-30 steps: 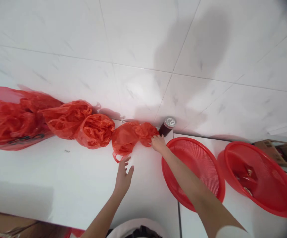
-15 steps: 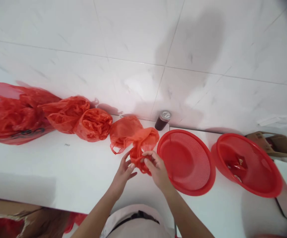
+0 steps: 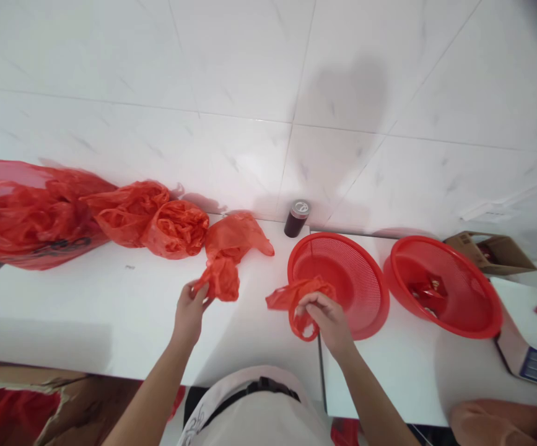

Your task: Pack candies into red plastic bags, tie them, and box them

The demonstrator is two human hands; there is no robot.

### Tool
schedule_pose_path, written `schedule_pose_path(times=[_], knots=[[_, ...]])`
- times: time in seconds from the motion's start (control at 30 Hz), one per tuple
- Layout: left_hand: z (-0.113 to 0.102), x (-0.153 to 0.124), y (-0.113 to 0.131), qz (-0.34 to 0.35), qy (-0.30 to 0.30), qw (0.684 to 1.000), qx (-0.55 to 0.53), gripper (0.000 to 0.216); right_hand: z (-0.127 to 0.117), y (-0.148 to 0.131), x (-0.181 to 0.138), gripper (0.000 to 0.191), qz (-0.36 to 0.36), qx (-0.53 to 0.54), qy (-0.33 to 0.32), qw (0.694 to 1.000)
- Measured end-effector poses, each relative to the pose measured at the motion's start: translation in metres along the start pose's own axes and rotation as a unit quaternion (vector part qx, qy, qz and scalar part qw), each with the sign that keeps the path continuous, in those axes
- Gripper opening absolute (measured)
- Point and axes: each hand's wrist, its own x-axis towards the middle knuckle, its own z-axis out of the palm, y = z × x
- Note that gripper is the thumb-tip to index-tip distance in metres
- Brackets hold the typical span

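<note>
My left hand (image 3: 190,311) pinches a thin red plastic bag (image 3: 224,282) above the white table. This bag reaches another crumpled red plastic bag (image 3: 236,235) behind it; whether the two are joined I cannot make out. Over the near left rim of a round red plastic basket (image 3: 373,291), my right hand (image 3: 326,319) is closed on a second red plastic bag (image 3: 298,296), whose handle loop hangs below the fingers. The basket has mesh sides, and no contents show in its visible part.
Bunched red bags (image 3: 178,229) and a large red sack (image 3: 40,217) line the wall at left. A dark can (image 3: 296,220) stands behind the basket. Rightward are a second red basket (image 3: 467,291) holding small red packets, a cardboard box (image 3: 491,251) and a white box (image 3: 523,347).
My hands have moved apart from the shared bundle, the left going left and the right going right, each with a red bag. The two bags are now separated.
</note>
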Motion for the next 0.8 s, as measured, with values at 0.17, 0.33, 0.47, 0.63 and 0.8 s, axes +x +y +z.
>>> schedule_pose_path(times=[0.17, 0.33, 0.47, 0.63, 0.8], knots=[[0.041, -0.011, 0.055, 0.212, -0.049, 0.974, 0.055, 0.064, 0.017, -0.011, -0.013, 0.016, -0.034, 0.054, -0.024, 0.998], [0.06, -0.064, 0.029, 0.279, -0.181, 0.906, 0.261, 0.042, 0.029, -0.01, -0.022, 0.014, -0.049, 0.128, -0.005, 0.99], [0.055, -0.069, -0.013, 0.112, -0.201, 0.94, 0.253, 0.03, 0.032, -0.006, -0.026, 0.01, -0.021, 0.185, -0.039, 0.982], [0.021, -0.047, 0.001, 0.021, -0.254, 0.942, 0.22, 0.03, 0.012, -0.011, -0.021, 0.016, 0.036, 0.259, 0.026, 0.965], [-0.02, -0.037, 0.021, -0.079, -0.216, 0.965, 0.126, 0.032, -0.028, -0.016, -0.013, 0.021, 0.047, 0.308, 0.135, 0.941]])
